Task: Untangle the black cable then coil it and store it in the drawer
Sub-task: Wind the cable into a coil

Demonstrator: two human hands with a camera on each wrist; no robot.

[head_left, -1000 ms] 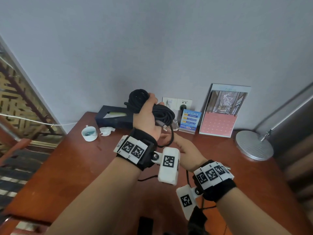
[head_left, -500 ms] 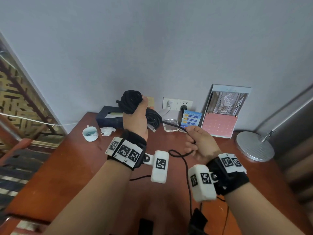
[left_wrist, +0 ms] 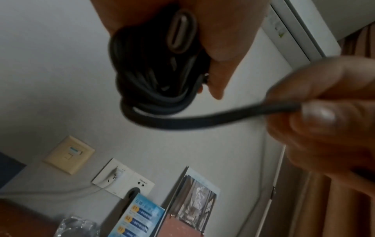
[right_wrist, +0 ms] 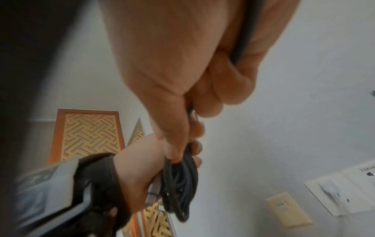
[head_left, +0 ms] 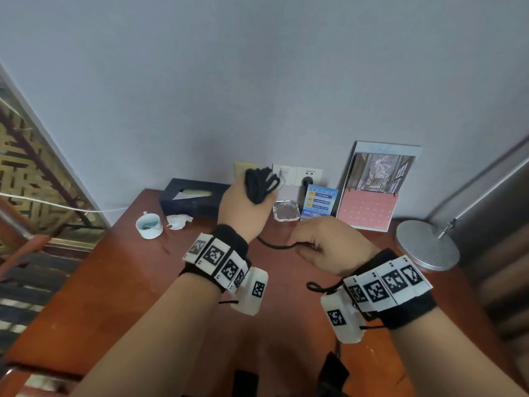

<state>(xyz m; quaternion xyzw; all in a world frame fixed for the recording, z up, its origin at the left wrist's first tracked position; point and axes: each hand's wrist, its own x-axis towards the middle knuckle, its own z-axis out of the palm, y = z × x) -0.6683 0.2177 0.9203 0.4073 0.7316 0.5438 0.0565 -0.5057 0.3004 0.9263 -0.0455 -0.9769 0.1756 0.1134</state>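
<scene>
Nearest, the right hand (head_left: 329,247) is curling its fingers and thumb around a loose run of the smooth, round black cable (head_left: 259,184), pinching it above the polished reddish wooden table (head_left: 114,282). Farther and to the left, the left hand (head_left: 243,213) is gripping the rest, a bundle of matte loops raised before the wall sockets (head_left: 296,174).

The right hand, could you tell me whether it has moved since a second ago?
Yes. The right hand has shifted rightward and toward the person, away from the wall sockets, drawing the black cable out.
</scene>
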